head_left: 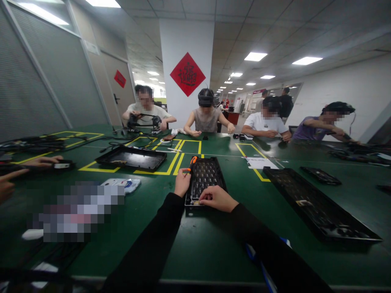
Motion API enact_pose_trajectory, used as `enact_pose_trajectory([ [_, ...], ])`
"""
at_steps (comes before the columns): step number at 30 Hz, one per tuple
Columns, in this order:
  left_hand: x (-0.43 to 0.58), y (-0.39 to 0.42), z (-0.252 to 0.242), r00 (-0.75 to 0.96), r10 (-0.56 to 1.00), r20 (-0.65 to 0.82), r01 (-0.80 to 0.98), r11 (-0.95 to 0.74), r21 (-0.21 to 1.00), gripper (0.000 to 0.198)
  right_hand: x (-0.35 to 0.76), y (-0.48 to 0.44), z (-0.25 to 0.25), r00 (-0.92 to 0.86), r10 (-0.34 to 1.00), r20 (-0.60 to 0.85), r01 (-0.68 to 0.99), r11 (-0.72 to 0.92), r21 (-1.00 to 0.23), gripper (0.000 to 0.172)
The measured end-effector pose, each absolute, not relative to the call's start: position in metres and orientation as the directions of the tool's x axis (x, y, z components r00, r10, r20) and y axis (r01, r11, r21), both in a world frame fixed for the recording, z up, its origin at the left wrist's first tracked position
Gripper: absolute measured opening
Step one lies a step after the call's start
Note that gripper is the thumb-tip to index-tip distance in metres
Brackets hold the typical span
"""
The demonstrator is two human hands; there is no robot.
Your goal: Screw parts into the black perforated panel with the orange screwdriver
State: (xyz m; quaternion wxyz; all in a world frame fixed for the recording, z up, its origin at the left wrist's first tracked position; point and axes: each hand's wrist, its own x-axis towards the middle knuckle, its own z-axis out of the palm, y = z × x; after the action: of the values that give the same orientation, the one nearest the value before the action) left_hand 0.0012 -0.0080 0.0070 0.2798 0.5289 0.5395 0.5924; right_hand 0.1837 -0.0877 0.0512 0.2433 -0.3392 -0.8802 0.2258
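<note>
A black tray-like casing (207, 173) with rows of small metallic parts inside lies on the green table in front of me. My left hand (183, 182) is closed around an orange-handled tool (193, 162) at the casing's left edge. Over the near end of the casing, my right hand (218, 198) has its thumb and fingertips pinched together beside a small pale part (197, 202). Whatever lies between those fingertips is too small to make out.
Another black casing (131, 158) lies at left, a long one (317, 203) at right. A white paper (262, 163) lies beyond. Other people's hands (39, 162) are at far left; several people sit opposite. Cables (61, 142) cover the back left.
</note>
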Motion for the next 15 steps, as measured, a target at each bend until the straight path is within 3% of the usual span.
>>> enact_pose_trajectory([
  [5,0.002,-0.015,0.017,-0.365,0.856,0.366,0.243,-0.292,0.925,0.020,0.184,-0.089,0.054,-0.647,0.703,0.295,0.490,0.680,-0.546,0.021],
  [10,0.002,-0.017,0.021,-0.386,0.811,0.439,0.292,-0.344,0.892,0.032,0.185,-0.089,0.054,-0.648,0.695,0.312,0.484,0.692,-0.535,0.020],
  [15,0.000,-0.014,0.014,-0.394,0.818,0.419,0.292,-0.321,0.901,0.039,0.185,-0.087,0.052,-0.670,0.682,0.293,0.477,0.698,-0.534,0.019],
])
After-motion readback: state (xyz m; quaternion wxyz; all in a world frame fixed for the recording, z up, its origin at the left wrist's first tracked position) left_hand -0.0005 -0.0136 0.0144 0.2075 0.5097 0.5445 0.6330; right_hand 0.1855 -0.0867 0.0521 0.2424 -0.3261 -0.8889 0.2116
